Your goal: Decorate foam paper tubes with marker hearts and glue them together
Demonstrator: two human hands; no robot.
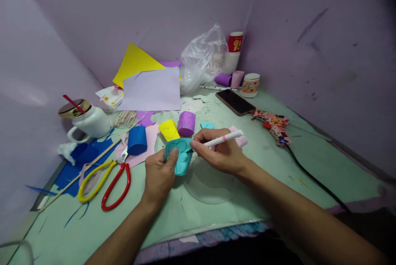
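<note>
My left hand (pixel 160 174) pinches a teal paper piece (pixel 178 169) with its thumb across the front. Outlines are drawn on that teal piece, and smaller rounded shapes lie against it. In my right hand (pixel 221 151) is a white pen (pixel 227 137), its tip hidden by the fingers close to the teal paper's right edge. Just beyond the hands stand a yellow paper piece (pixel 169 130) with a drawn heart and a purple paper roll (pixel 187 123) with pen lines. A small teal cutout (pixel 207 125) lies behind my right hand.
Scissors (pixel 123 156) with yellow and red handles lie at left, near a blue paper roll (pixel 137 140) and a lidded white mug (pixel 89 122). A phone (pixel 235 102), a floral-covered corded tool (pixel 274 124) and a paper cup (pixel 250 85) are at right. A plastic bag (pixel 202 58) stands behind.
</note>
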